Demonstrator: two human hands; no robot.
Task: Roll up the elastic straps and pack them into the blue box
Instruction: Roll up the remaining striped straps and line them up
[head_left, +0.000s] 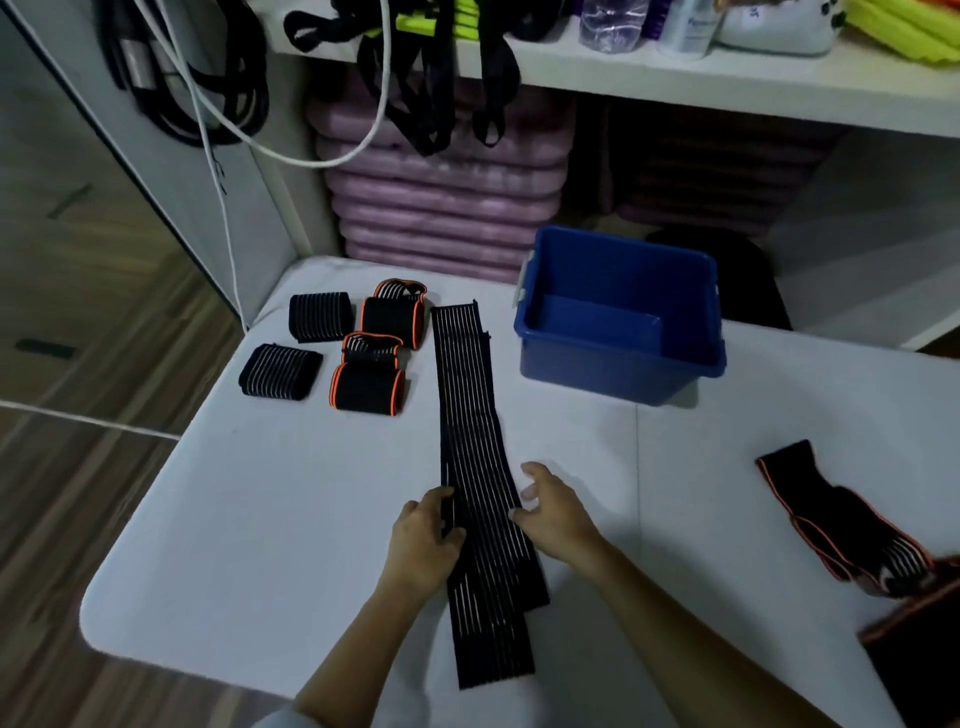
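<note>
Strap (470, 415) flat on table (260, 519), long axis near edge to far edge, left of blue box (618, 317). Your left hand (423, 535) pinches its left border; right hand (558, 514) slack-fingered, touching right border. Near end lies behind both hands: probably roll from there.

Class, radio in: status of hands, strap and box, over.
left hand pinches long strap edge, right hand open beside it. Strap lies unrolled; blue box empty. four rolls wait on table. Nothing in the way.
</note>
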